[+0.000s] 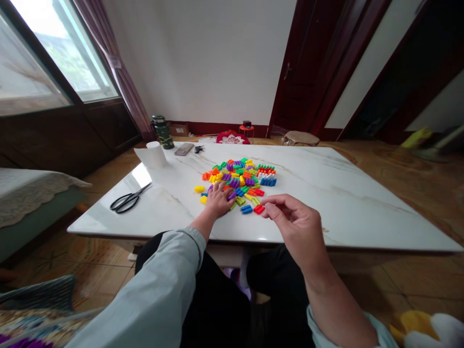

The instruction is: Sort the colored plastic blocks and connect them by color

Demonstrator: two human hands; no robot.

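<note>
A heap of small ribbed plastic building blocks [235,169] in many colours lies on the white marbled table [344,208]. My left hand [217,200] rests on the near left part of the heap, palm down and fingers spread. My right hand [299,224] is at the near right of the blocks, thumb and forefinger pinched together. Its fingertips come right beside a red block [259,209]; whether they grip it or something smaller is unclear. A blue block [247,209] lies just left of the red one. Rows of blocks [267,181] stand side by side at the heap's right edge.
Black-handled scissors [126,200] lie on the table's left side. Behind them are a white paper roll [155,153], a camouflage thermos [164,133], a phone [184,149] and keys [198,149]. A round stool [300,138] stands beyond the table's far edge.
</note>
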